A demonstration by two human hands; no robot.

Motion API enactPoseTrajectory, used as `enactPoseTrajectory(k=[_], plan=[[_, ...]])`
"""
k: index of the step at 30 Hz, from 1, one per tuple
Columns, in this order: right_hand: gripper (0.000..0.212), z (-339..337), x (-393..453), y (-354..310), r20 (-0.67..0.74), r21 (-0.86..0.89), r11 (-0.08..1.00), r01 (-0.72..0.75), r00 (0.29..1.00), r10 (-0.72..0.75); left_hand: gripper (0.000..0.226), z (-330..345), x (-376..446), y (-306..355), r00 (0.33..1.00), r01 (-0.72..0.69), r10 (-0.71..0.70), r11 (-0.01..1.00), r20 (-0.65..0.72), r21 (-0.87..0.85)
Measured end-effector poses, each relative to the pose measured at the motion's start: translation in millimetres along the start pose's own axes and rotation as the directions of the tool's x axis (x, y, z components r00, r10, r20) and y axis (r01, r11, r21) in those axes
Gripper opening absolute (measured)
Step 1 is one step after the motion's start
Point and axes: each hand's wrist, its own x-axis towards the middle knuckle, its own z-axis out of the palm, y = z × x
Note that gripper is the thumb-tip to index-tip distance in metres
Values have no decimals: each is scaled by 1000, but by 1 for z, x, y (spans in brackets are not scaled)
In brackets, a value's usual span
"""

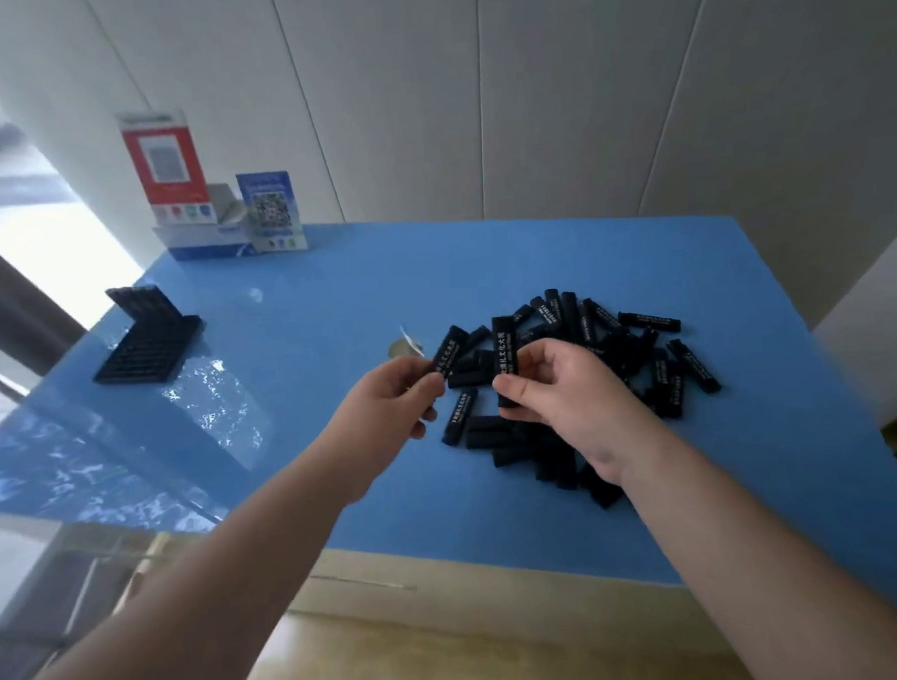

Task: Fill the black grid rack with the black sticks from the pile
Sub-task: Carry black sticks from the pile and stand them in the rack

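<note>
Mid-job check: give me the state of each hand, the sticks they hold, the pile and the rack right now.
left hand: pinching one stick
left stick: held above the table, tilted
right hand: gripping one stick
right stick: held roughly upright, white lettering facing the camera
pile: loose, jumbled on the blue table
grid rack: far left, lid propped open, contents unclear

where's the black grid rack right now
In the head view the black grid rack stands at the blue table's far left edge, in front of the sign stands, well left of the stick pile.
</note>
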Motion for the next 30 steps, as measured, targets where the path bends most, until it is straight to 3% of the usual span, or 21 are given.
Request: enactPoseTrajectory(k=[8, 17, 25, 30], plan=[[10, 111, -1, -9, 105, -59, 998, 15, 994, -8, 8, -112, -35, -30, 983, -8, -22, 987, -184, -158], [7, 248, -15, -4, 25, -247, 962, 117, 993, -115, 9, -243, -94, -65, 961, -70, -5, 963, -278, -259], [10, 342, -19, -3, 29, -146, 977, 154, 988, -151, 14, -322, -119, -92, 967, -76, 18, 973, -255, -219], [11, 370, -1, -3, 59, -261, 940, 218, 976, -210, 18, -348, -102, -103, 967, -58, 0, 973, -253, -221]])
